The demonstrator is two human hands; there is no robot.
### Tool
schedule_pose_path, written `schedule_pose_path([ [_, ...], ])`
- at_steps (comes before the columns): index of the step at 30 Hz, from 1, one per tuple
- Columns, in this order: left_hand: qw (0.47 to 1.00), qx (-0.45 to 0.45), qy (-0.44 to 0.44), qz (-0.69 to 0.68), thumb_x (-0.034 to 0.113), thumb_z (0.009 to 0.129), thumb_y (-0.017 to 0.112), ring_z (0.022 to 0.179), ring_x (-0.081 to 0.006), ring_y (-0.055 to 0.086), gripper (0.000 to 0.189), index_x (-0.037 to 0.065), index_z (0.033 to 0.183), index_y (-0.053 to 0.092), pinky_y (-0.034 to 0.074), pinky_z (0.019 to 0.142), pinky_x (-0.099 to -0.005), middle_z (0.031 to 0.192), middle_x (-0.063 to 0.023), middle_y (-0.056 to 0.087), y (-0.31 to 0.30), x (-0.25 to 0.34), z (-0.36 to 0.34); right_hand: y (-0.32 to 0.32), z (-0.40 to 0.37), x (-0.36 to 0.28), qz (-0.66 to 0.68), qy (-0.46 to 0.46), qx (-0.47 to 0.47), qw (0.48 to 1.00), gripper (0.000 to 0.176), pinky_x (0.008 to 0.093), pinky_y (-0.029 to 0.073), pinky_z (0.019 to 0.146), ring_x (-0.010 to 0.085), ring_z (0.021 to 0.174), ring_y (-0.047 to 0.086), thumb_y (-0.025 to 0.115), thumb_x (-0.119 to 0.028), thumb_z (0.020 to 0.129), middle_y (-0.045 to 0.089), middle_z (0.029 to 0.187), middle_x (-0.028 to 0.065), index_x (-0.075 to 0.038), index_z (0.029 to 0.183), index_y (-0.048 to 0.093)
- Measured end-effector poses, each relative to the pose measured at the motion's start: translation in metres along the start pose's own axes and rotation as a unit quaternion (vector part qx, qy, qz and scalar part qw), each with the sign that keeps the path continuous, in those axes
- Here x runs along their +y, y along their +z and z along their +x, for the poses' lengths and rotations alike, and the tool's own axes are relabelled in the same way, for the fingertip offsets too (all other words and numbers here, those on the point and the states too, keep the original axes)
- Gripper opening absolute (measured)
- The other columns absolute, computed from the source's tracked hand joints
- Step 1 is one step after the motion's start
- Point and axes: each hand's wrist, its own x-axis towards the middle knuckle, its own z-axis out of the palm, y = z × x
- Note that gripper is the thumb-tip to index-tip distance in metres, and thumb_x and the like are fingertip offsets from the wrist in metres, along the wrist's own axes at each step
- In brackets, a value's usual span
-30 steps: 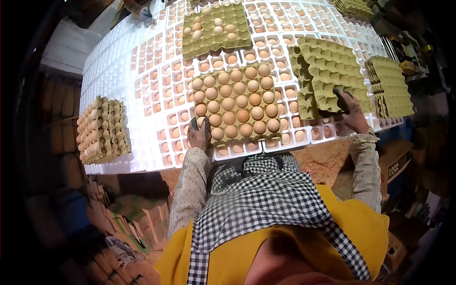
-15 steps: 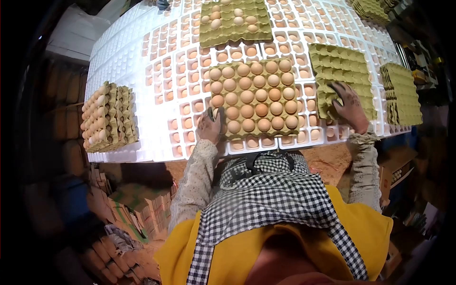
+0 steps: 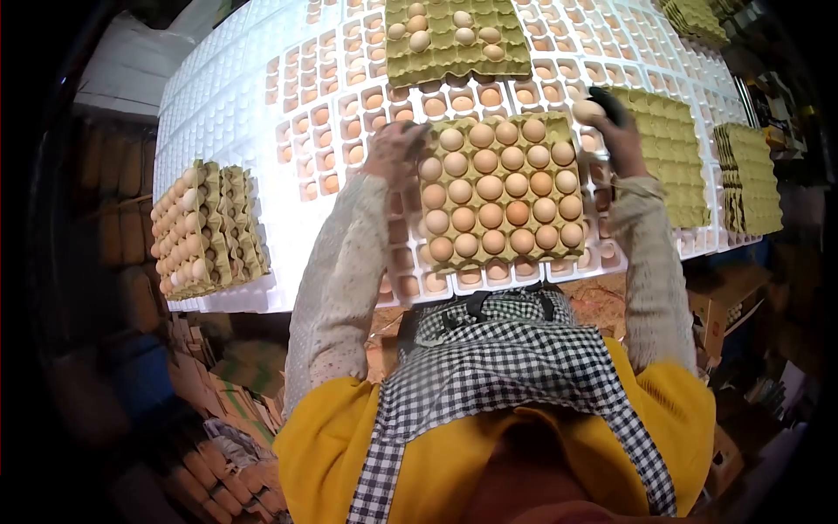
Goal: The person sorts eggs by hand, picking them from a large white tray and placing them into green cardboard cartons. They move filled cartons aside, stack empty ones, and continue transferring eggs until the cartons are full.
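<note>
A pulp egg tray [image 3: 572, 253] full of brown eggs lies in front of me on the white egg trays. My right hand [image 3: 618, 131], in a dark-fingered glove, is closed on an egg [image 3: 587, 111] just beyond the tray's far right corner. The tray's far right cup holds no egg. My left hand [image 3: 397, 147] is at the far left corner, its fingers bent over the cup there. Blur and the hand itself hide whether those fingers grip anything.
White trays with eggs [image 3: 327, 157] cover the table. A pulp tray with several eggs [image 3: 458, 61] lies farther back. Empty pulp trays [image 3: 668, 148] and a stack [image 3: 749, 179] stand right; a stack of filled trays [image 3: 205, 231] stands left.
My right hand has left the empty pulp tray and now holds an egg; the far right cup has lost its egg. My left hand has moved from the near left side to the far left corner.
</note>
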Motion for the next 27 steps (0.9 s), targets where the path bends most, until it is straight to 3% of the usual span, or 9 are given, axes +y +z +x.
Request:
schedule_pose_path([
  [1, 0.941, 0.107, -0.117, -0.299, 0.012, 0.09, 0.054, 0.105, -0.03, 0.061, 0.029, 0.004, 0.118, 0.059, 0.052, 0.09, -0.0399, 0.11, -0.0109, 0.063, 0.0, 0.002, 0.0, -0.018, 0.002, -0.003, 0.26, 0.114, -0.022, 0.958, 0.051, 0.0314, 0.054, 0.084, 0.0196, 0.102, 0.065, 0.068, -0.022, 0.079, 0.066, 0.113, 0.0082, 0.001, 0.124, 0.059],
  [3, 0.641, 0.203, -0.253, -0.696, 0.015, 0.093, 0.052, 0.099, -0.024, 0.065, 0.025, 0.001, 0.112, 0.06, 0.055, 0.089, -0.0361, 0.103, -0.0096, 0.061, -0.027, 0.019, 0.005, -0.016, 0.009, -0.009, 0.078, 0.149, -0.072, 0.983, 0.051, 0.0316, 0.055, 0.078, 0.0186, 0.1, 0.065, 0.066, -0.03, 0.08, 0.066, 0.114, 0.0123, -0.002, 0.123, 0.06],
  [6, 0.806, 0.04, -0.26, -0.53, 0.018, 0.084, 0.064, 0.097, -0.0205, 0.064, 0.027, 0.0, 0.105, 0.063, 0.056, 0.077, -0.0289, 0.111, -0.0135, 0.059, -0.002, -0.02, 0.036, 0.041, 0.016, -0.008, -0.483, -0.036, -0.152, 0.862, 0.058, 0.0393, 0.052, 0.085, 0.0265, 0.1, 0.067, 0.069, -0.044, 0.072, 0.069, 0.104, 0.0153, -0.012, 0.121, 0.065],
  [9, 0.986, -0.142, -0.083, 0.023, 0.052, 0.073, 0.068, 0.107, -0.0314, 0.062, 0.059, 0.015, 0.118, 0.066, 0.048, 0.093, -0.0413, 0.115, -0.0188, 0.061, -0.006, 0.033, 0.058, 0.066, 0.03, 0.01, -0.572, -0.042, -0.288, 0.767, 0.059, 0.044, 0.05, 0.088, 0.0328, 0.101, 0.065, 0.07, -0.043, 0.069, 0.067, 0.111, 0.0175, -0.016, 0.121, 0.065],
  [14, 0.96, -0.217, -0.096, -0.146, 0.043, 0.081, 0.065, 0.105, -0.0267, 0.063, 0.054, 0.013, 0.126, 0.06, 0.047, 0.093, -0.0352, 0.124, -0.017, 0.057, -0.002, 0.015, 0.062, 0.022, 0.012, 0.018, -0.119, 0.091, -0.162, 0.975, 0.051, 0.0319, 0.054, 0.077, 0.0184, 0.091, 0.066, 0.071, -0.02, 0.078, 0.067, 0.109, 0.0101, -0.005, 0.126, 0.06],
  [17, 0.728, -0.03, -0.202, -0.654, 0.025, 0.087, 0.062, 0.1, -0.0204, 0.064, 0.039, 0.007, 0.121, 0.059, 0.05, 0.083, -0.0289, 0.113, -0.0102, 0.061, -0.006, -0.003, 0.017, 0.002, -0.002, -0.008, 0.302, 0.161, -0.149, 0.928, 0.059, 0.024, 0.051, 0.076, 0.0139, 0.09, 0.061, 0.064, -0.005, 0.086, 0.062, 0.11, 0.0066, -0.008, 0.141, 0.045],
  [19, 0.586, 0.01, -0.194, -0.787, 0.019, 0.087, 0.065, 0.092, -0.0172, 0.064, 0.035, 0.006, 0.12, 0.061, 0.051, 0.069, -0.0258, 0.106, -0.0078, 0.066, -0.029, 0.014, 0.005, 0.019, 0.01, -0.015, 0.173, 0.105, -0.196, 0.96, 0.053, 0.0267, 0.051, 0.081, 0.0146, 0.094, 0.061, 0.07, -0.014, 0.082, 0.062, 0.108, 0.0048, -0.006, 0.133, 0.056],
  [24, 0.967, -0.124, -0.1, -0.199, 0.025, 0.078, 0.074, 0.086, -0.0207, 0.066, 0.037, 0.006, 0.109, 0.067, 0.053, 0.068, -0.0318, 0.095, -0.0106, 0.067, -0.026, 0.04, 0.024, 0.098, 0.014, -0.07, -0.607, -0.071, -0.317, 0.726, 0.032, 0.0402, 0.053, 0.081, 0.0282, 0.1, 0.065, 0.07, -0.029, 0.077, 0.068, 0.106, 0.0155, -0.011, 0.104, 0.07],
  [27, 0.947, -0.249, -0.014, 0.202, 0.03, 0.082, 0.061, 0.08, -0.0241, 0.067, 0.04, -0.004, 0.102, 0.069, 0.053, 0.066, -0.0427, 0.084, -0.009, 0.069, -0.001, 0.086, 0.038, 0.11, 0.02, -0.007, -0.56, -0.229, -0.293, 0.74, 0.012, 0.0425, 0.053, 0.073, 0.0304, 0.084, 0.068, 0.073, -0.016, 0.059, 0.069, 0.081, 0.0123, -0.011, 0.07, 0.071],
])
